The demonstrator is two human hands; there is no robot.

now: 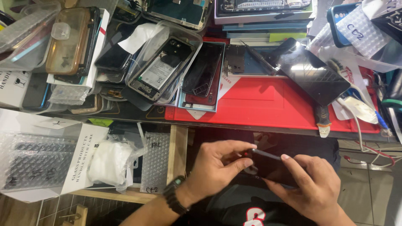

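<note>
A dark phone (271, 166) is gripped in both hands, held low over the lap, near of the desk edge. The right hand (312, 188) is closed around its right end and underside, with the forefinger laid along the top edge. The left hand (215, 167) pinches the left end, thumb and fingertips meeting at the corner, a wristwatch (172, 196) on that wrist. Judged from this hold, the step in hand is work at the phone's edge or screen, perhaps prying or peeling; the next move would call for a steady right grip while the left fingers pull carefully. Farther off, a red mat (259, 104) lies on the desk (138, 115), with a black screen panel (312, 75) on it and opened phones (163, 69) stacked to the left. Bubble-wrapped parts (33, 163) sit near left.
</note>
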